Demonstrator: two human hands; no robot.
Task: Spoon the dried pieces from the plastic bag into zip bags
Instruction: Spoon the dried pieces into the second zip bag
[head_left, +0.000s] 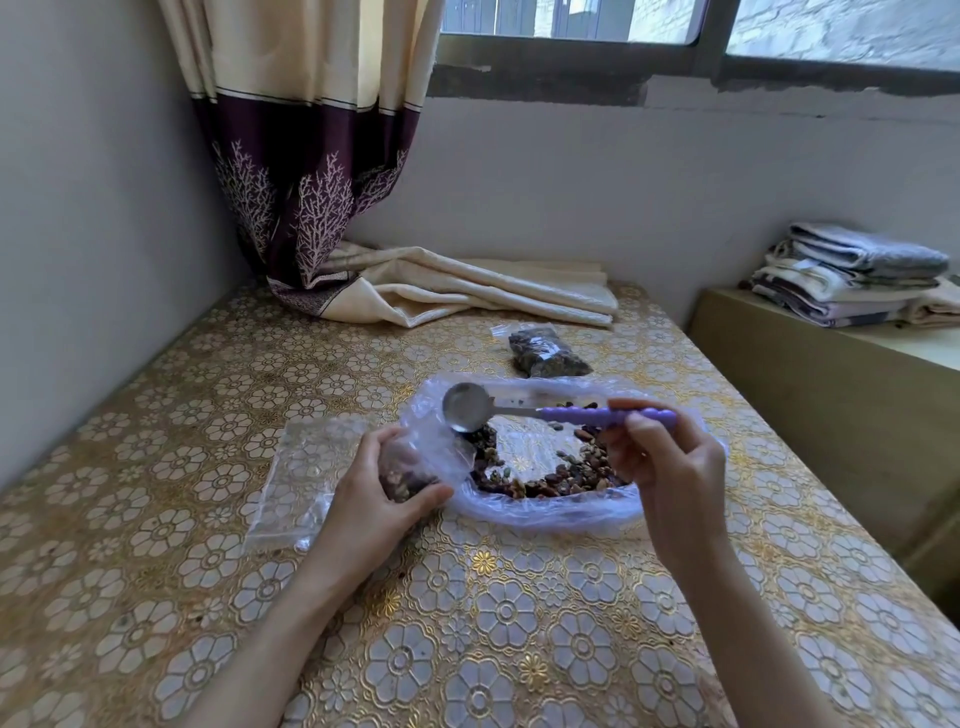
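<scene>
A clear plastic bag (550, 512) lies open on the table with brown dried pieces (561, 475) heaped along its near side. My right hand (670, 462) pinches the purple handle of a metal spoon (467, 408); its bowl hangs empty over the bag's left edge. My left hand (374, 493) grips a small zip bag (402, 470) partly filled with dried pieces, right beside the plastic bag. Several empty zip bags (301, 467) lie flat just left of that hand. A filled zip bag (548, 351) rests farther back.
The table (156, 519) wears a gold floral oilcloth. A curtain (322, 171) hangs at the back left, its cream cloth spread over the far table end. Folded towels (852, 275) sit on a low cabinet at the right. Walls close in left and behind.
</scene>
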